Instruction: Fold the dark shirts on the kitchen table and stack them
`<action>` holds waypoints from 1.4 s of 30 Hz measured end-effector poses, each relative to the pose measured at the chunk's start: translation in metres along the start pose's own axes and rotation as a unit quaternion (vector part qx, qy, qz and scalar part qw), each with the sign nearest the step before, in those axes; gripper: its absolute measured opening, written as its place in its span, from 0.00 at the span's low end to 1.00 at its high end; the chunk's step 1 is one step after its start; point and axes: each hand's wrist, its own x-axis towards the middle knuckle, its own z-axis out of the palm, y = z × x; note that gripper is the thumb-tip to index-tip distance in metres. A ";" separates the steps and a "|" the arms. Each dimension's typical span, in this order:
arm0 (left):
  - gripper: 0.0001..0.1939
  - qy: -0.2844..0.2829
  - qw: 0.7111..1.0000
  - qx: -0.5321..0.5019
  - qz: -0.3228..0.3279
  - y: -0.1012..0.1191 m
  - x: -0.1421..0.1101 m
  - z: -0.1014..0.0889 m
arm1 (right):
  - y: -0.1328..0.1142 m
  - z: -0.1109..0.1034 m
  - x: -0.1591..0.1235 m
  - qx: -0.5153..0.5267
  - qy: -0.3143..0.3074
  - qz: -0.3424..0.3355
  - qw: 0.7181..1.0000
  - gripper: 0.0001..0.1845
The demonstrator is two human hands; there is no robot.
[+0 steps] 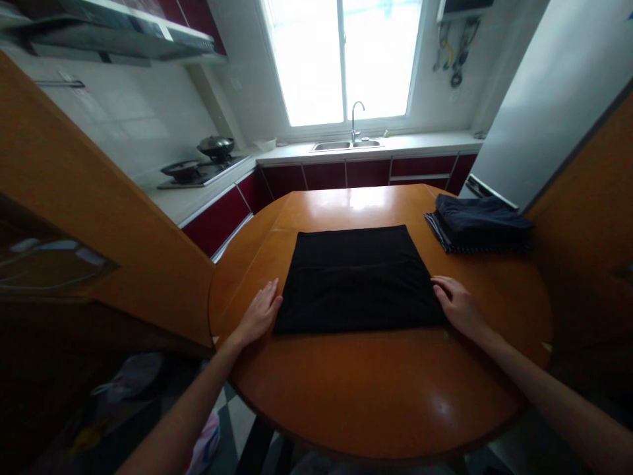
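Note:
A black folded piece of cloth (361, 280) lies flat on the wooden table (376, 389); its exact kind I cannot tell. A faint crease runs across its middle. My left hand (260, 313) rests at the cloth's left edge, with the fingers stretched out on the tabletop and the thumb by the cloth. On the opposite side, my right hand (455, 305) is open, its fingertips touching the right edge of the cloth. Neither hand grips anything that I can see.
A stack of folded dark clothes (479, 224) sits at the table's right rear. Beyond are a sink (331, 146) with a faucet (354, 122) and a stove (202, 173) with two pans. A fridge (548, 99) stands right; wooden door panels (123, 198) flank the table.

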 end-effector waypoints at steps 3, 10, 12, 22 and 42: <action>0.37 0.027 0.999 0.017 -0.037 -0.008 0.069 0.003 | 0.017 0.020 0.064 -0.015 0.017 0.014 1.000 0.21; 0.30 0.086 0.994 -0.003 -0.060 -0.006 0.188 0.003 | 0.034 0.061 0.176 -0.087 0.007 0.097 0.991 0.21; 0.26 0.103 0.993 -0.013 -0.058 -0.006 0.207 0.003 | 0.036 0.070 0.195 -0.096 -0.002 0.117 0.988 0.19; 0.14 0.162 0.982 -0.060 -0.079 -0.009 0.260 0.005 | 0.046 0.093 0.264 -0.068 -0.011 0.213 0.975 0.20; 0.12 0.137 0.980 -0.141 -0.013 -0.009 0.271 0.007 | 0.055 0.085 0.258 0.159 0.006 0.111 0.981 0.15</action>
